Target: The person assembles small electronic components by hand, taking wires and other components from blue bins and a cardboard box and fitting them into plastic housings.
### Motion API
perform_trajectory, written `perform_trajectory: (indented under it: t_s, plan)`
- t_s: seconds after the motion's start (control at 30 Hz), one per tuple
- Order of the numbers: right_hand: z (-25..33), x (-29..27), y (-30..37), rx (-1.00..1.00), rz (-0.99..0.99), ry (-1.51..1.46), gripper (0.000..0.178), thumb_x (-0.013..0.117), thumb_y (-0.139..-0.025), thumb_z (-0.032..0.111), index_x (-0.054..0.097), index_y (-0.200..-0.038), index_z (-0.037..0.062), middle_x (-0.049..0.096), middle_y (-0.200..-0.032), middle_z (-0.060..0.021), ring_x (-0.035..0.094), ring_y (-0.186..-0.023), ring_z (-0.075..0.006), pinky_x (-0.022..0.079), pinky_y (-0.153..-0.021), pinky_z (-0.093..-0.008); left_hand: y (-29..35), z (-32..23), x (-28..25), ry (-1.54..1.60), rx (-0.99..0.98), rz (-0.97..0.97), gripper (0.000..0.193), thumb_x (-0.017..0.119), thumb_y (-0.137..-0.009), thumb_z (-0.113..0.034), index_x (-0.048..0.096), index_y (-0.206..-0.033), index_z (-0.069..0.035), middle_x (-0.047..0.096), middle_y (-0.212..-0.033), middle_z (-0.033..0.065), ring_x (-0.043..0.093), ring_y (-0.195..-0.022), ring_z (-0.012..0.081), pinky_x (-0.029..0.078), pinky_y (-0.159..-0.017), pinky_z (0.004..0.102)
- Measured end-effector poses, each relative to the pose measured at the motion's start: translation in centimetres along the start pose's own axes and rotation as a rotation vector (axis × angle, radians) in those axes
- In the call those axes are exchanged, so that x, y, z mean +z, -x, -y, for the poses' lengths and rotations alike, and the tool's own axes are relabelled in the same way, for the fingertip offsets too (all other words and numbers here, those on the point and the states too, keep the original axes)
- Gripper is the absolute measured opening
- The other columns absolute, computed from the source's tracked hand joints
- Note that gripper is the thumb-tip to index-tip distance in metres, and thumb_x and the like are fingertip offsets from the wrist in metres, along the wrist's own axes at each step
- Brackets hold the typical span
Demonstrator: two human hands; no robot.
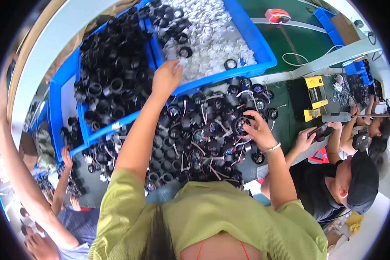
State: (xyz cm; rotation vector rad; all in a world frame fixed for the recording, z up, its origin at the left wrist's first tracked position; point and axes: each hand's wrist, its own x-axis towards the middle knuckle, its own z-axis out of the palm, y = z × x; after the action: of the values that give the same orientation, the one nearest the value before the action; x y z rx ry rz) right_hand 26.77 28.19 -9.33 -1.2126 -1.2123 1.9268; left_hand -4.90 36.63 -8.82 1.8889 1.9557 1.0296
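Note:
My left hand [166, 79] reaches over the near wall of a blue bin [264, 63], its fingers bent together at the edge of a heap of small white and clear plastic pieces [214, 41]. What lies between its fingertips is too small to tell. My right hand [261, 132] grips a round black housing [240, 126] with its open face up and small parts inside, held above the pile. Below both hands spreads a pile of similar black housings [212, 130], many with white wires sticking out.
Another blue bin [84, 138] at the left is heaped with black rings [117, 56]. A yellow and black fixture [313, 99] stands on the green table to the right. A co-worker [329, 186] sits at my right, holding a dark object. More people's arms show at the left.

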Motion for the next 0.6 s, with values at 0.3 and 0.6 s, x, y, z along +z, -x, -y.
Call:
perform_trajectory:
  t_s: [0.3,0.6]
  plan:
    - [-2.5,0.5,0.4,0.1,0.026,-0.504,0.049,0.07,-0.065,0.016,0.039,-0.103,0.015,0.046,-0.091,-0.0032,0.048,-0.076,-0.017,0.048,-0.06,-0.034,-5.4,9.1,11.7,-0.646,-0.18,0.305,0.016,0.05,-0.07,-0.015,0.064,-0.073,-0.008,0.063,-0.072,0.0104,0.062,-0.061,0.0237,0.047,-0.048,0.0389]
    - [2.0,1.3,-0.8,-0.07,0.271,-0.677,0.037,0.061,-0.071,0.015,0.045,-0.104,0.0068,0.051,-0.102,-0.0137,0.056,-0.079,-0.0269,0.048,-0.059,-0.0332,0.3,0.3,-0.5,1.12,-0.712,0.1,0.024,0.062,-0.076,-0.024,0.052,-0.086,-0.005,0.058,-0.083,0.0123,0.061,-0.073,0.0249,0.052,-0.056,0.0331]
